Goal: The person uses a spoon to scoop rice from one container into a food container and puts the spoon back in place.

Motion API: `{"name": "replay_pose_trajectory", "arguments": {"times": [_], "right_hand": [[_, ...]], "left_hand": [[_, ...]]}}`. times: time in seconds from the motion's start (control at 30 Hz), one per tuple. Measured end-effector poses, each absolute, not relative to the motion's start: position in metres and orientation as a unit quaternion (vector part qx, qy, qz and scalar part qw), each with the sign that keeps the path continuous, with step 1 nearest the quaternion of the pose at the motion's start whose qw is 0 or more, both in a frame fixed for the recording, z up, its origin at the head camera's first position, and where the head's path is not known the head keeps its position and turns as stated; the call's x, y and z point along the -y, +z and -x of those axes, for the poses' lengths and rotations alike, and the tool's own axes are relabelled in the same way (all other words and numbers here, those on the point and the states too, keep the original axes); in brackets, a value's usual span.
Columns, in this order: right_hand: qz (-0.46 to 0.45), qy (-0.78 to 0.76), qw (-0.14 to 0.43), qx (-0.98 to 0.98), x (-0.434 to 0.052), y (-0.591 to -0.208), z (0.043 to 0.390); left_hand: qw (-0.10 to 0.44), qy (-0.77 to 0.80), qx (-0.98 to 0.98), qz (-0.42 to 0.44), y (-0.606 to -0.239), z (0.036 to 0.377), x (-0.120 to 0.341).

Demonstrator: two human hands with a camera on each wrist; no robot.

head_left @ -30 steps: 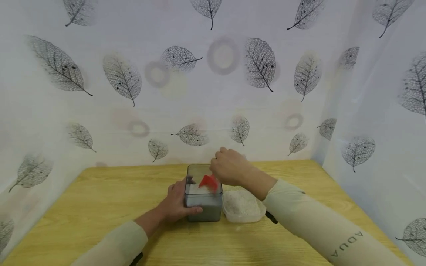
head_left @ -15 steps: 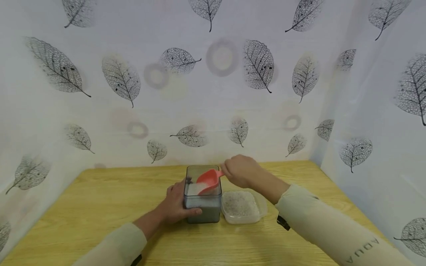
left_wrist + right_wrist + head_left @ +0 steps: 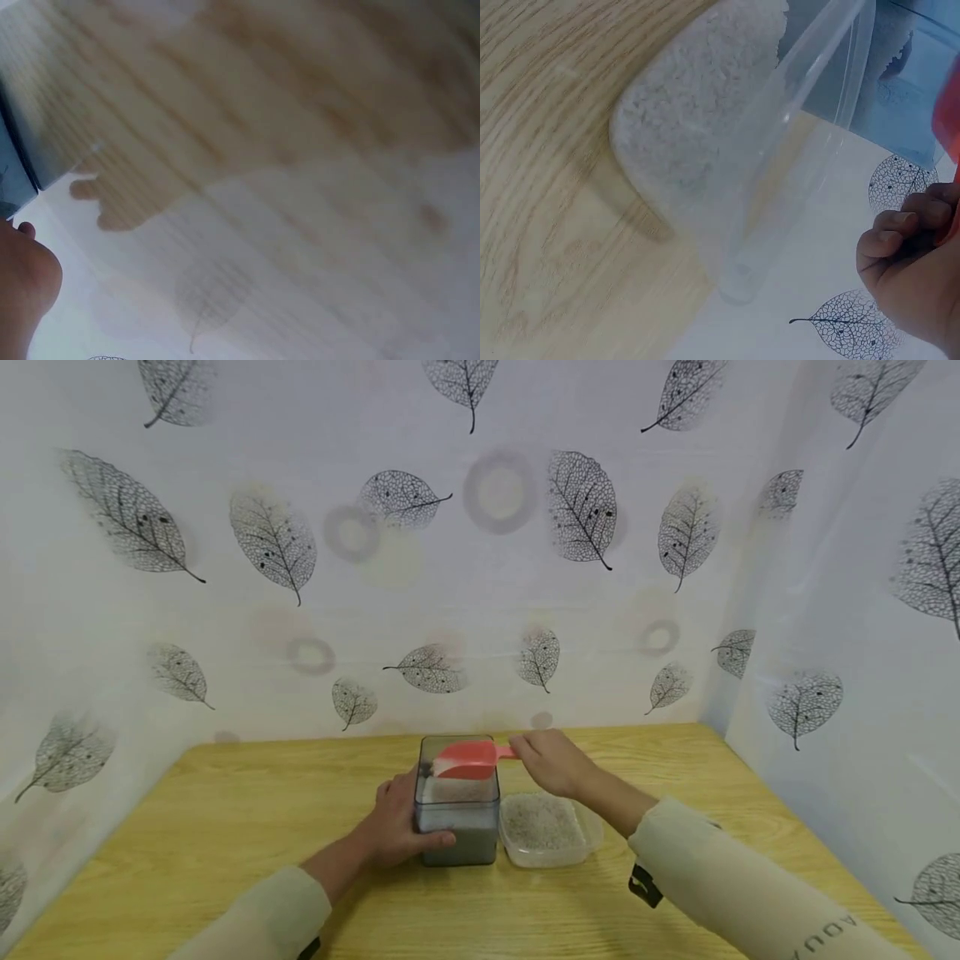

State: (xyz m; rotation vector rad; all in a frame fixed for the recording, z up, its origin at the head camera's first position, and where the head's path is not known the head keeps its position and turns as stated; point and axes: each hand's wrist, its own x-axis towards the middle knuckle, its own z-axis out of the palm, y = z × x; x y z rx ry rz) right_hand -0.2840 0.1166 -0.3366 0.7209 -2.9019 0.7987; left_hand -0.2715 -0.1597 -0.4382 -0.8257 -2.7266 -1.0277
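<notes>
My right hand [image 3: 555,762] grips the handle of a red scoop [image 3: 474,762], which lies roughly level over the mouth of a grey see-through bin [image 3: 461,845]. Something white shows at the scoop's front end. White grains, which look like rice, fill the lower part of the bin. With its thumb across the front, my left hand [image 3: 396,822] holds the bin from the left; its other fingers are partly hidden behind the side. In the right wrist view, curled fingers [image 3: 889,234] show beside the scoop [image 3: 946,112]. Only part of my left hand [image 3: 26,277] appears in the left wrist view.
Right beside the bin stands a low clear plastic tub [image 3: 547,857] holding more white grains. Both containers stand on a wood-grain table [image 3: 300,793]. A leaf-patterned white sheet [image 3: 495,585] rises behind the table and along its sides.
The scoop has come up from the grains in the bin and turned from tilted down to nearly level. My right hand has shifted right. The left hand stays on the bin.
</notes>
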Motion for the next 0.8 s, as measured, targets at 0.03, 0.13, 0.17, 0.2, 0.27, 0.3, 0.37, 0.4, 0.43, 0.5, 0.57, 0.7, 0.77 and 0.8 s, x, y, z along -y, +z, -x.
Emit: {"name": "replay_pose_trajectory", "arguments": {"times": [0.03, 0.13, 0.17, 0.2, 0.27, 0.3, 0.37, 0.4, 0.43, 0.5, 0.57, 0.7, 0.77, 0.8], "right_hand": [[-0.234, 0.267, 0.035, 0.934, -0.118, -0.336, 0.284], [-0.245, 0.28, 0.078, 0.925, -0.122, -0.334, 0.285], [-0.248, 0.283, 0.087, 0.923, -0.124, -0.332, 0.285], [-0.252, 0.283, 0.094, 0.921, -0.127, -0.33, 0.285], [-0.257, 0.283, 0.102, 0.918, -0.132, -0.327, 0.285], [-0.259, 0.281, 0.105, 0.918, -0.136, -0.325, 0.285], [-0.26, 0.274, 0.112, 0.919, -0.145, -0.322, 0.284], [-0.259, 0.269, 0.117, 0.92, -0.15, -0.321, 0.284], [-0.258, 0.261, 0.123, 0.922, -0.156, -0.32, 0.284], [-0.256, 0.241, 0.135, 0.926, -0.168, -0.319, 0.284], [-0.25, 0.219, 0.142, 0.932, -0.18, -0.318, 0.283], [-0.236, 0.173, 0.14, 0.946, -0.199, -0.321, 0.28], [-0.239, 0.15, 0.139, 0.949, -0.205, -0.322, 0.278], [-0.245, 0.138, 0.141, 0.949, -0.207, -0.323, 0.277]], "left_hand": [[0.055, -0.341, 0.898, 0.272, -0.438, 0.271, 0.16], [0.057, -0.341, 0.898, 0.273, -0.439, 0.271, 0.16], [0.056, -0.341, 0.898, 0.272, -0.439, 0.271, 0.16], [0.055, -0.341, 0.898, 0.271, -0.439, 0.271, 0.16], [0.053, -0.338, 0.9, 0.268, -0.44, 0.271, 0.16], [0.05, -0.338, 0.902, 0.266, -0.44, 0.271, 0.16], [0.05, -0.336, 0.902, 0.265, -0.439, 0.27, 0.16], [0.05, -0.336, 0.902, 0.265, -0.439, 0.27, 0.16], [0.05, -0.335, 0.903, 0.265, -0.439, 0.27, 0.16], [0.049, -0.337, 0.902, 0.265, -0.438, 0.269, 0.16], [0.046, -0.338, 0.903, 0.263, -0.437, 0.268, 0.159], [0.039, -0.343, 0.902, 0.26, -0.435, 0.267, 0.159], [0.038, -0.342, 0.903, 0.258, -0.435, 0.266, 0.159], [0.038, -0.342, 0.903, 0.257, -0.435, 0.266, 0.16]]}}
